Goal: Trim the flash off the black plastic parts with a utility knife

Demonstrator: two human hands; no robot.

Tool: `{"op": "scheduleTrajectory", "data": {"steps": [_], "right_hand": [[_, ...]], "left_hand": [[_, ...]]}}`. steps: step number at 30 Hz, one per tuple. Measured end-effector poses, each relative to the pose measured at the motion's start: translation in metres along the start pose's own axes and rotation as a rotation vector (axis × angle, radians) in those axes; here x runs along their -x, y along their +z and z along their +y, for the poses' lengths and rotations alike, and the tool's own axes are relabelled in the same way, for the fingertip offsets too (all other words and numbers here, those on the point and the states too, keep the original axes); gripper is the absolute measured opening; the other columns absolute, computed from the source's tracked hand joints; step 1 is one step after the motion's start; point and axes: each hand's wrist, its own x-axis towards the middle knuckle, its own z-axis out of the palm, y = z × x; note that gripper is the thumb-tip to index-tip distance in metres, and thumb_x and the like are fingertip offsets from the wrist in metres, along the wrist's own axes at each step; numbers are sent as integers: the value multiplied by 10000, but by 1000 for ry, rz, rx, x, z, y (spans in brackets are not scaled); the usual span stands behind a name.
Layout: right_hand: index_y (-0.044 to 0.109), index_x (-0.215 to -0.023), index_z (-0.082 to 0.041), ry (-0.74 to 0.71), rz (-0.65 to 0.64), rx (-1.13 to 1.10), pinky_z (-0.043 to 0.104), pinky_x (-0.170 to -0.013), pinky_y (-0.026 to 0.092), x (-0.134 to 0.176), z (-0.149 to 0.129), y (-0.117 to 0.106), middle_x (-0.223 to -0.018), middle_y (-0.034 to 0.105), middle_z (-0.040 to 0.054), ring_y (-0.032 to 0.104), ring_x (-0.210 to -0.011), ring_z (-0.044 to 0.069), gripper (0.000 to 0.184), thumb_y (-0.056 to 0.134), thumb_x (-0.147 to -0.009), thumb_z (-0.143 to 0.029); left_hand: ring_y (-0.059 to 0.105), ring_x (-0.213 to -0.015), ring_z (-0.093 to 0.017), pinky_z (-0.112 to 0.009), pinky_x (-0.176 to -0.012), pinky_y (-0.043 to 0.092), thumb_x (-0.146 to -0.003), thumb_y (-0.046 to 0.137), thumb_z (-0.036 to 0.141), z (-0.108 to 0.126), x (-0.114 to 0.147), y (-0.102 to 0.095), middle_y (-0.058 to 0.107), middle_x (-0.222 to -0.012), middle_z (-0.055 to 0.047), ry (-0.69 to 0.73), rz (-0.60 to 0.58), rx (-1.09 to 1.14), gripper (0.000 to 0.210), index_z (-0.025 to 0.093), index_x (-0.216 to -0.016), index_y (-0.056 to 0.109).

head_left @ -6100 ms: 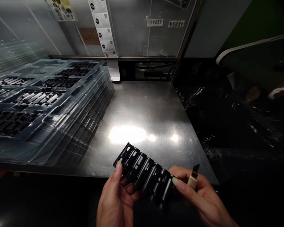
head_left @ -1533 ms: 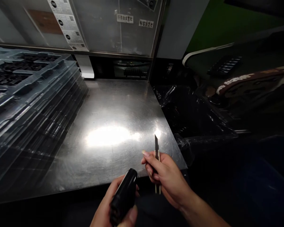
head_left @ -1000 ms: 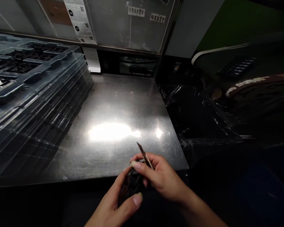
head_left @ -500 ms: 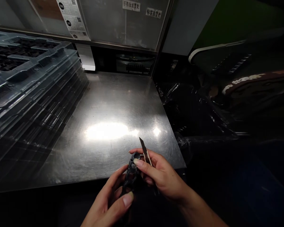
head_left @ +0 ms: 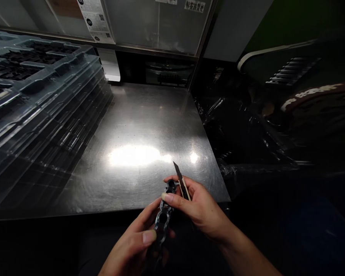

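At the near edge of a steel worktable [head_left: 138, 126], a person's two bare hands close on a black plastic part [head_left: 163, 214], a long strip of ring-shaped cells seen edge-on. The left hand [head_left: 132, 249] clamps the strip's near end, thumb pressed over its side. The right hand [head_left: 198, 211] pinches the far end with its fingertips [head_left: 166, 196] while gripping a small utility knife [head_left: 181, 182], blade tip raised and pointing away over the table. A second and a half ago the hands were apart, the knife held clear of the part; now the right hand is on the strip and the row of openings is turned toward the camera, which suggests inspection or trimming of that edge is under way. The part lies between the two grips, just off the table's near edge, with the blade just beside its far end. To the left, stacked clear plastic trays [head_left: 43, 99] hold more dark parts. To the right sits a bin lined with black plastic film [head_left: 241, 130].
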Motion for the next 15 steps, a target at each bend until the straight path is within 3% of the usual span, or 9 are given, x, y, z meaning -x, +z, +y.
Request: {"op": "scheduleTrajectory", "data": {"steps": [5,9,12,15], "right_hand": [[671,-1272,-225,12,-10,4,334,-802,472,0,1,-1,-860,640,-13,597,-818,178,480,831,-886,-460],[672,-1263,-228,8,-24,-33,315,-794,469,0,1,0,-859,630,-18,588,-810,161,451,814,-905,-463],[664,-1263,-236,0,-27,-12,298,-792,472,0,-1,1,-859,629,-24,585,-814,156,462,828,-894,-459],[657,-1253,-223,7,-30,23,263,-721,463,-1,-2,2,-833,620,-29,561,-745,130,450,817,-904,-456]], "left_hand": [[628,-1033,-259,-314,-803,511,-773,826,390,0,-6,-6,729,-1126,-79,52,-20,-92,705,335,-1450,634],[628,-884,-215,-361,-934,510,-675,889,404,1,-11,-13,742,-1067,-49,66,-106,-88,759,369,-1403,677],[640,-880,-202,-350,-973,500,-727,871,411,1,-11,-12,751,-1125,-28,96,-61,-108,628,406,-1338,723],[659,-1026,-240,-345,-1024,491,-772,848,424,-1,-9,-9,736,-1291,-34,133,-29,-121,569,374,-1328,737]]}}
